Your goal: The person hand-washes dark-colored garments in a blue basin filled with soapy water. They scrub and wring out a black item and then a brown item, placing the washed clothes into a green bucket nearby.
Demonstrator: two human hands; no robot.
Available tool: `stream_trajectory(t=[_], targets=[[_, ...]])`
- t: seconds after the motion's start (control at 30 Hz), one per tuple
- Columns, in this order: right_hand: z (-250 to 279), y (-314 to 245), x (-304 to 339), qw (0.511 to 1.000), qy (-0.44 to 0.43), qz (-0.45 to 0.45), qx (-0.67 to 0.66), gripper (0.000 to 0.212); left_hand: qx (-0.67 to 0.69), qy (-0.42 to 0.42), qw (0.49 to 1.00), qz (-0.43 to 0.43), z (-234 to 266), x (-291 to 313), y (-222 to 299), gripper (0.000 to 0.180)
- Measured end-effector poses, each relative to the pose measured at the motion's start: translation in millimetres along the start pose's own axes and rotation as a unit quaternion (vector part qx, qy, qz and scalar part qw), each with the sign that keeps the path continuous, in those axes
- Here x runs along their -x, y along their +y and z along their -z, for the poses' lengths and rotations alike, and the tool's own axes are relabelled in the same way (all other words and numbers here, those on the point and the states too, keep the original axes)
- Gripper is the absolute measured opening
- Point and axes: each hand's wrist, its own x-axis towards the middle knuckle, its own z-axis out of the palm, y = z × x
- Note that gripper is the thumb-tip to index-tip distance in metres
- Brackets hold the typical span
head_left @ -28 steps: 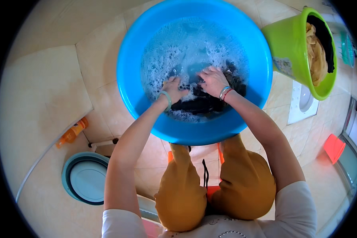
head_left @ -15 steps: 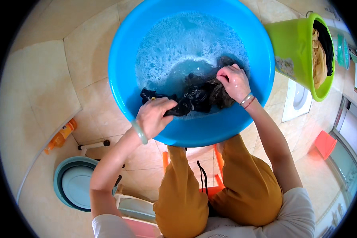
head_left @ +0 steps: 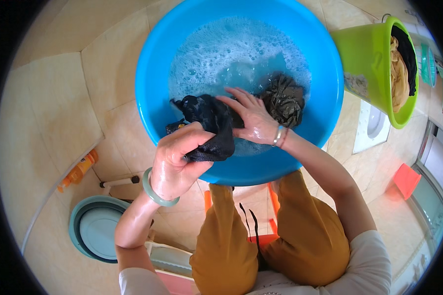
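Note:
A large blue basin [head_left: 151, 54] holds foamy, bluish water [head_left: 216, 59]. My left hand [head_left: 177, 160] grips a wet black garment [head_left: 209, 120] at its near edge, raised over the basin's near left side. My right hand [head_left: 253, 118] is open, fingers spread toward the left, just beside the black garment; whether its fingertips touch the cloth I cannot tell. To the right of that hand, a crumpled dark grey-brown garment [head_left: 285, 101] lies partly in the water.
A lime-green bucket [head_left: 364, 64] with tan cloth [head_left: 398, 78] and black cloth stands at the right. A white squat toilet [head_left: 371, 128] is behind it. To the left are a grey-green collapsible basin [head_left: 79, 221] and an orange bottle [head_left: 79, 169].
My left hand has lifted the black garment up and toward me. My right hand has let go of the grey-brown garment, moved left and opened.

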Motion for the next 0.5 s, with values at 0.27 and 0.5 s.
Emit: stream_trajectory(t=[0.27,0.5], targets=[[43.8,56.2,-31.6,0.859,0.088,-0.114,-0.492,0.032,0.052,0.201,0.973,0.098,9.9,-24.2,-35.0,0.025],[107.2,70.8,16.5,0.987,0.059,-0.032,-0.145,0.025,-0.368,-0.052,0.926,-0.072,19.1,-39.1,-65.7,0.024]])
